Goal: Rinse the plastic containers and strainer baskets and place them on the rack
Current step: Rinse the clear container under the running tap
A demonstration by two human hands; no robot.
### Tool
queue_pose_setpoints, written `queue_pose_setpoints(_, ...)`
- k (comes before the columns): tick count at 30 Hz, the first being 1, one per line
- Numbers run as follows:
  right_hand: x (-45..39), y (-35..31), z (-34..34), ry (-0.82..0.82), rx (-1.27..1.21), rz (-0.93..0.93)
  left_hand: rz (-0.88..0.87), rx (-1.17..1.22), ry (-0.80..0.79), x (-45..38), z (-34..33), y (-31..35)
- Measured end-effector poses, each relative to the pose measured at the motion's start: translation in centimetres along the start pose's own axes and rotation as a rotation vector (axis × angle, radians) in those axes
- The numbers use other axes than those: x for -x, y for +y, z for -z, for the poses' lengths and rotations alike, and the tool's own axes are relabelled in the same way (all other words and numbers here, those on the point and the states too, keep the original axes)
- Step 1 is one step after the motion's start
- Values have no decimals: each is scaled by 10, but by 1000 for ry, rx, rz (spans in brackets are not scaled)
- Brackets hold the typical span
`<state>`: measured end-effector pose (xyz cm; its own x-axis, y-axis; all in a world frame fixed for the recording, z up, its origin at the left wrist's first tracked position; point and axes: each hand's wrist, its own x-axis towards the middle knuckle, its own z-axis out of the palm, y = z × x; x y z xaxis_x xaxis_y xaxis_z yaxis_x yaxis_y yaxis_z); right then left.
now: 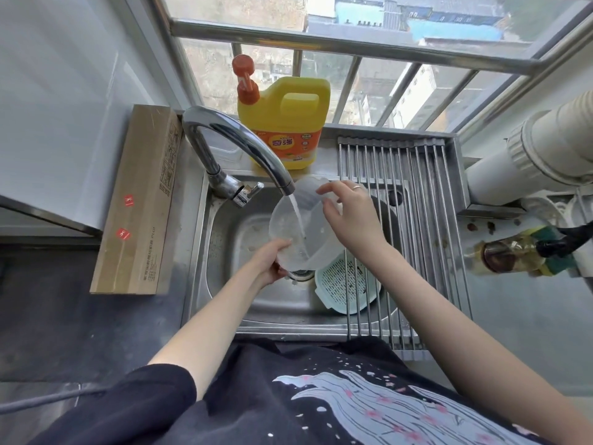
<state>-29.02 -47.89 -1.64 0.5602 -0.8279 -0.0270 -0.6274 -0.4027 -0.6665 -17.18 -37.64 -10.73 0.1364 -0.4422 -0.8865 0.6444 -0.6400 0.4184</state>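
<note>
Clear container (290,226): a see-through plastic tub held tilted at the centre of the frame, over the sink (224,303), its open mouth under the faucet (237,141).
Water: a thin stream falls from the spout into the tub.
Left hand (271,260): its grip is curled round the tub's lower rim, fingers over the edge.
Right hand (348,213): its grip is on the tub's upper right edge, fingers bent over the rim; a ring shows on one finger.
Strainer basket (345,285): pale green, perforated, lying in the sink at lower right of the basin, just beside the drain and partly under the rack.
Rack (407,175): a roll-up mat of steel rods across the right side of the sink, right of centre in the frame.
Detergent jug (285,123): yellow with an orange pump, standing behind the faucet by the window.
Cardboard box (138,200): long and brown, lying on the counter (80,319) at the left of the frame.
Sponge (552,252): yellow and green, at the right edge, blurred.
</note>
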Motion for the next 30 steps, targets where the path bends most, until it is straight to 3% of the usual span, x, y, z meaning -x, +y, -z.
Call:
queue_pose_setpoints(9,9,30,-4,-161,46,-229,31,-216,199,1,24,21)
queue_pose_setpoints(16,32,41,-24,-361,91,-244,-367,-683,491,27,29,50)
queue_pose_setpoints(22,42,44,-39,-422,99,-223,-805,-1169,596,37,26,45)
queue_pose_setpoints(25,44,46,-37,-367,221,-176,-874,-1154,601,41,25,34)
queue_pose_setpoints(28,42,42,-36,-283,428,4,-905,-1112,582,46,25,23)
queue_pose_setpoints(30,40,37,-42,-311,621,99,-887,-1072,600,48,25,19)
